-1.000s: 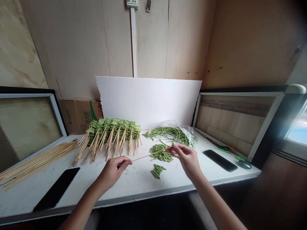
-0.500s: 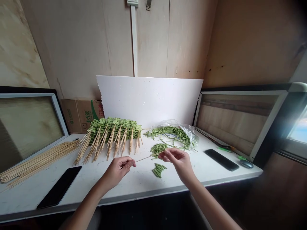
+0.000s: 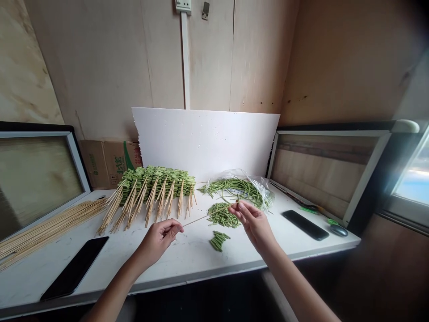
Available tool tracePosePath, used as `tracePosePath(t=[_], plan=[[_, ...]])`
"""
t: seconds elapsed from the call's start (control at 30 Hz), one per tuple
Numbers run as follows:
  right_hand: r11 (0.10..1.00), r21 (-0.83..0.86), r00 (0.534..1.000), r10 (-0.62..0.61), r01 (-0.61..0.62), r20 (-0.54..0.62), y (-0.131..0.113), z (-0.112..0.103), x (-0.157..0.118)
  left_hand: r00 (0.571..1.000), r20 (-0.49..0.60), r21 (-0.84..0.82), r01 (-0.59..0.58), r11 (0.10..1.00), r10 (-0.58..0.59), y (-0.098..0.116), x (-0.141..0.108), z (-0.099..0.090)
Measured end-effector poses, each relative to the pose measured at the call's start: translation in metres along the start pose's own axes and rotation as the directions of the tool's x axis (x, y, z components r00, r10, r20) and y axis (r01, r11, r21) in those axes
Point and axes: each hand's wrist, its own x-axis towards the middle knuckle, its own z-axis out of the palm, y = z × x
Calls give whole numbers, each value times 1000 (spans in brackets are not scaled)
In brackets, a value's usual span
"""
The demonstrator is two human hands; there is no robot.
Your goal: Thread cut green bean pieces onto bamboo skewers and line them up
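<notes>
My left hand (image 3: 161, 241) is closed on the near end of a thin bamboo skewer (image 3: 197, 220) that slants up to the right. My right hand (image 3: 253, 221) pinches a short piece of green bean (image 3: 237, 199) at the skewer's far end; whether the skewer has pierced it is too small to tell. Below and behind the skewer lies a heap of cut bean pieces (image 3: 223, 217). A smaller cluster of bean pieces (image 3: 218, 240) rests on the white table (image 3: 187, 264) between my forearms.
Stacked skewers of green beans (image 3: 157, 183) stand at the back left, with loose bamboo skewers (image 3: 50, 226) beside them. Long beans (image 3: 234, 185) lie in a clear plastic bag (image 3: 264, 192). Two dark phones (image 3: 75, 268) (image 3: 304, 224), a mouse (image 3: 338, 230) and a cardboard box (image 3: 109, 165) are around.
My right hand has lifted slightly toward the skewer's tip, and a bean piece now shows at its fingertips. My left hand keeps its hold. The whole view has shifted a little.
</notes>
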Motion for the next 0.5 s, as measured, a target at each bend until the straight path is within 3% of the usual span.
tracePosePath(t=[0.13, 0.5], plan=[[1000, 28, 999, 3, -2, -41, -2, -4, 3, 1000, -4, 18, -8, 1000, 8, -4, 2, -2], [998, 44, 999, 35, -35, -2, -5, -6, 2, 1000, 20, 47, -1, 999, 0, -6, 2, -4]])
